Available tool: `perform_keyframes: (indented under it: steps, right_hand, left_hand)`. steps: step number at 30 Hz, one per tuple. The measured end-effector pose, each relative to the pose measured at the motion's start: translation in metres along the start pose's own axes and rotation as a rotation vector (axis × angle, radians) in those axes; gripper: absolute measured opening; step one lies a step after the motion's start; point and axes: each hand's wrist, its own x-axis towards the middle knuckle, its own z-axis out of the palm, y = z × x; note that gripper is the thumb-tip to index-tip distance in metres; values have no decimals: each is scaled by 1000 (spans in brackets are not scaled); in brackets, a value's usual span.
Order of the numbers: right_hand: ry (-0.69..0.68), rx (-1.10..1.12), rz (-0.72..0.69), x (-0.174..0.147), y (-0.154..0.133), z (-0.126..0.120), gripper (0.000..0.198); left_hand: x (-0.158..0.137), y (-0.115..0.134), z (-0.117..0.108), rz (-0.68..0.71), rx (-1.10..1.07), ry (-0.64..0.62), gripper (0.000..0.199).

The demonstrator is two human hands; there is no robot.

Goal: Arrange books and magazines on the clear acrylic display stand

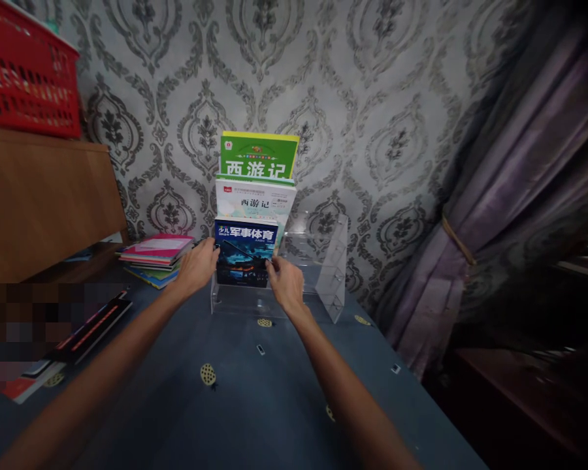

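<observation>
A dark blue book [242,258] with white lettering stands upright at the front left of a clear tiered book rack [330,267]. My left hand [198,264] grips its left edge, fingers closed. On its right edge, my right hand [287,281] pinches the cover near the lower corner. Behind the blue book rises a white book [255,199] on a higher tier. At the back stands a green book [259,153] with a yellow edge. The right part of the rack shows bare clear plastic.
Left of the rack lies a stack of books [159,251] with a pink one on top. Dark books [98,329] lie nearer me. A red basket [29,78] sits on a wooden cabinet [49,196]. Purple curtains [431,313] hang at the right.
</observation>
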Motion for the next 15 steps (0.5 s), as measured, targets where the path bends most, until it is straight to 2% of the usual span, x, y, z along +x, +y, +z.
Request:
perform_keyframes:
  steps: [7, 15]
  right_hand:
    - [-27, -24, 12, -1, -5, -1, 28]
    - [1, 72, -36, 2, -2, 3, 31]
  left_hand:
    - [1, 2, 5, 5, -29, 35, 25]
    - [2, 7, -4, -25, -13, 18, 25]
